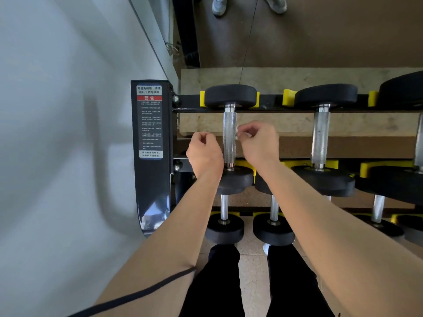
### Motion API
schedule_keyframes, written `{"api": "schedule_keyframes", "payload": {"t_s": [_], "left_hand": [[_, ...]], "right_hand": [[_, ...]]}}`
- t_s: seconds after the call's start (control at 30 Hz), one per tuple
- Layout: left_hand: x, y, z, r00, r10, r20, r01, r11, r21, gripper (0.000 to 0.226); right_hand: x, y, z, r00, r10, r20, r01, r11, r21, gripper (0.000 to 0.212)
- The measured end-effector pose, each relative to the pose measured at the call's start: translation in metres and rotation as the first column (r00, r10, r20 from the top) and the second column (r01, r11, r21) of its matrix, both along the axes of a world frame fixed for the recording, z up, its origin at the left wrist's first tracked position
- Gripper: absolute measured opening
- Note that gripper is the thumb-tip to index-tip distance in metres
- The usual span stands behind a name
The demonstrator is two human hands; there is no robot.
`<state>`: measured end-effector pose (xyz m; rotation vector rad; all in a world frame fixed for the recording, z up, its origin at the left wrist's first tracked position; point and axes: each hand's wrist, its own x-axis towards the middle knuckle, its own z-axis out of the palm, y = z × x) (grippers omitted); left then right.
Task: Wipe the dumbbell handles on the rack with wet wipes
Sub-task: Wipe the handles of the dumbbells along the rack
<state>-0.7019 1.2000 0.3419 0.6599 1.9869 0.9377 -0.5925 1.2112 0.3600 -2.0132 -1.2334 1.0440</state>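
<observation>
Concerns the knurled steel handle (229, 136) of the leftmost dumbbell (230, 96) on the top tier of the rack (151, 179). Lies with its long axis running straight away from the body, far black head seated between yellow cradles (202, 98), near head partly hidden behind the left wrist. Looks dull silver, finely cross-hatched along the grip, smoother and shinier at both collars; shows no wetness or grime clear enough to judge.

Sits directly between the two hands, just beside each: left hand (203, 154) on one side, right hand (259, 143) on the other and slightly farther up. Pinches, between right thumb and fingertips, a small pale scrap, likely the wet wipe (243, 134) though too small to be sure, held almost against the handle's right flank. Shows the left fingers curled inward with nothing seen in them; cannot tell whether anything is held.

Calls, probably, for a short sideways reach from the right, then strokes along the length.

Farther out: a second dumbbell (320, 133) to the right, lower tiers beneath, a warning label (150, 122) on the rack's upright.
</observation>
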Motion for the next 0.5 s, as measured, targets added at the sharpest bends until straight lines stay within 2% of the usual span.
{"api": "schedule_keyframes", "payload": {"t_s": [0.13,0.2,0.37,0.5], "left_hand": [[-0.001,-0.002,0.006,1.0,-0.023,-0.002,0.023,1.0,-0.001,0.015],[-0.002,-0.006,0.016,0.999,-0.036,-0.009,0.036,0.999,-0.003,0.016],[-0.007,-0.035,0.053,0.983,-0.107,-0.147,0.112,0.993,0.024,0.014],[-0.005,-0.07,0.084,0.972,-0.132,-0.192,0.147,0.987,0.067,0.014]], "right_hand": [[0.008,-0.027,0.011,0.979,0.196,0.054,-0.19,0.976,-0.104,0.008],[0.01,-0.034,0.027,0.962,0.255,0.1,-0.245,0.964,-0.101,0.009],[0.037,-0.06,0.064,0.966,0.237,0.105,-0.226,0.968,-0.106,0.015],[0.072,-0.09,0.085,0.959,0.264,0.099,-0.254,0.961,-0.11,0.022]]}}
